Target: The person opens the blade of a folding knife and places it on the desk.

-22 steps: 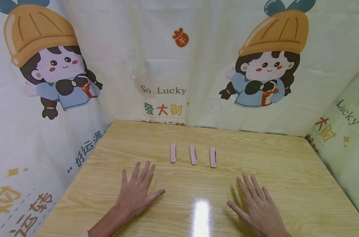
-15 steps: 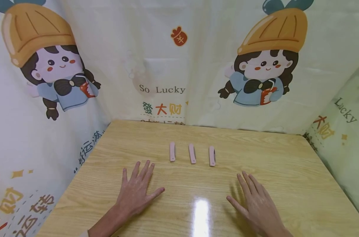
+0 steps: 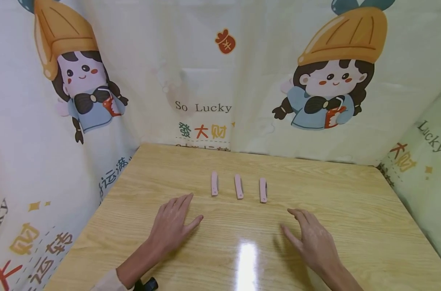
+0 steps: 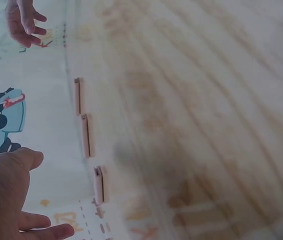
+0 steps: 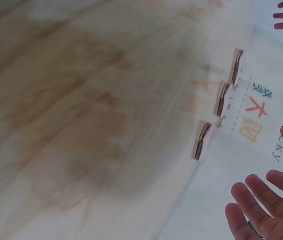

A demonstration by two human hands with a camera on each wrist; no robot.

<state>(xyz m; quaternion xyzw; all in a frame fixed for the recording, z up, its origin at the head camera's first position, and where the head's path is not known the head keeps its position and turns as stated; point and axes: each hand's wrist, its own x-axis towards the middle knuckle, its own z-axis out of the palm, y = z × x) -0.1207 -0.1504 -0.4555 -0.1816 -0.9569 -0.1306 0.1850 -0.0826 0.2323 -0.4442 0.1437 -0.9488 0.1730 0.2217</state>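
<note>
Three slim pink folding tools with dark slots along one side, shaped like closed pocket knives, lie in a row on the wooden table: the left one (image 3: 215,184), the middle one (image 3: 238,186) and the right one (image 3: 263,190). My left hand (image 3: 172,222) is nearest the left tool, just in front of it, fingers extended and thumb spread. To the right and nearer me, my right hand (image 3: 315,240) hovers over its shadow with relaxed, slightly bent fingers. Neither hand holds anything. In the right wrist view, the right hand's fingers (image 5: 266,202) are spread apart from the tools.
A printed curtain (image 3: 257,81) with cartoon figures hangs behind the table (image 3: 333,186) and along both sides. Light glares off the tabletop near the front. A black device (image 3: 149,284) is at my left wrist.
Both hands have risen and drawn their fingers closer together; the right fingers have bent. The left hand has turned and shifted slightly forward. The three pink tools stay where they lay.
</note>
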